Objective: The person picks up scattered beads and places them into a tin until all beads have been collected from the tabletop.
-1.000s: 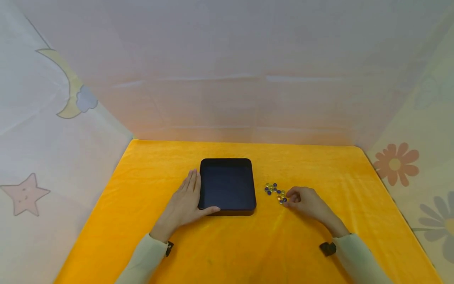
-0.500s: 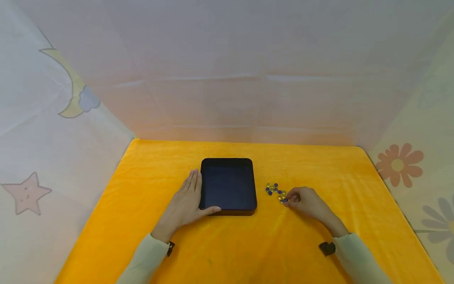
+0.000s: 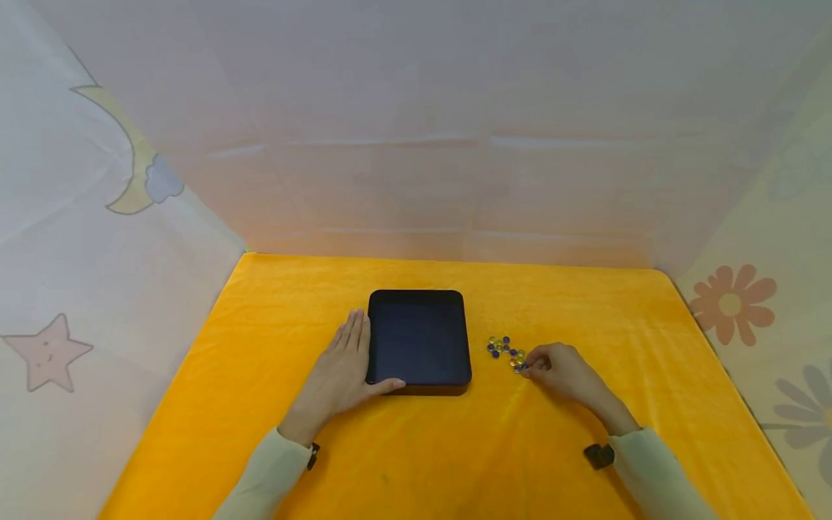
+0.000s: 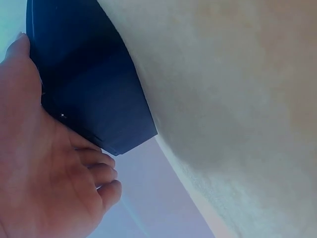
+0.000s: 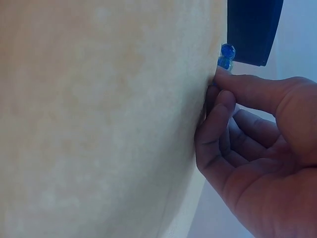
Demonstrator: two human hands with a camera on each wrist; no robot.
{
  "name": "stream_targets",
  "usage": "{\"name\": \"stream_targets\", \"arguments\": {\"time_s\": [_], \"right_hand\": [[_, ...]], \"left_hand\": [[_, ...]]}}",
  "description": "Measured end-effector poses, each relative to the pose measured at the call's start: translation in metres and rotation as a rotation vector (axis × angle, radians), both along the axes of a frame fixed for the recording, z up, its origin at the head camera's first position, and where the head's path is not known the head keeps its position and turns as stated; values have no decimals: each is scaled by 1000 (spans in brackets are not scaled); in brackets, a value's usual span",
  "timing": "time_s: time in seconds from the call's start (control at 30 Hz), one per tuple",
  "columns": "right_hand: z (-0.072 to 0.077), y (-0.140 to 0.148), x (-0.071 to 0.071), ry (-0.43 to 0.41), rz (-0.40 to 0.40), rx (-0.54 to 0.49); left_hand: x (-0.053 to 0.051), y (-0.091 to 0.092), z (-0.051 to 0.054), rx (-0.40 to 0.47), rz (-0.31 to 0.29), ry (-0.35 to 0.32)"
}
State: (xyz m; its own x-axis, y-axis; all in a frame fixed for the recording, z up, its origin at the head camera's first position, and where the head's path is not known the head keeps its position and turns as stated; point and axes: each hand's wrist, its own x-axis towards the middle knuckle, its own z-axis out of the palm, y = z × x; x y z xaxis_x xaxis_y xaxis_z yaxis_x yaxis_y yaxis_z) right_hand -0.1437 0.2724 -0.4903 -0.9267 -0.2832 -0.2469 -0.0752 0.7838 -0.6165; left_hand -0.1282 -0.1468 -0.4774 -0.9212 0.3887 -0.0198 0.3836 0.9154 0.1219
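At my far left, a pale wall hanging shows a pink star (image 3: 48, 352) and a yellow moon (image 3: 133, 170). Next comes my left hand (image 3: 333, 372), released and flat: its fingers lie straight along the left wall of a black square tray (image 3: 419, 343), and its thumb reaches over the tray's front edge. The tray sits on the bench, on its orange cloth (image 3: 429, 462); being square, it gives me no long axis to speak of.

Right of the tray, apart from it, lies a small cluster of dark blue and yellowish clear beads (image 3: 496, 354). The cluster is the longer shape here, slanting from its far left end down towards me on the right, where it meets my right hand (image 3: 564, 370). So the beads lie to the left of that hand, between it and the tray, and my right hand is much nearer to them than my left. Its fingers are bent, thumb and forefinger drawn together at a blue bead; whether they grasp it I cannot tell, for the wrist view hides the tips. Further right, a red flower (image 3: 731, 303) is printed on the other hanging.
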Motion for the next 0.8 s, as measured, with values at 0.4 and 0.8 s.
{"name": "stream_targets", "arguments": {"time_s": [0.4,0.8], "right_hand": [[1,-1,3,23,15,16],[6,-2,5,29,25,-1]], "left_hand": [[0,0,0,-31,-19,-3],[1,0,-1,-39,-31,40]]}}
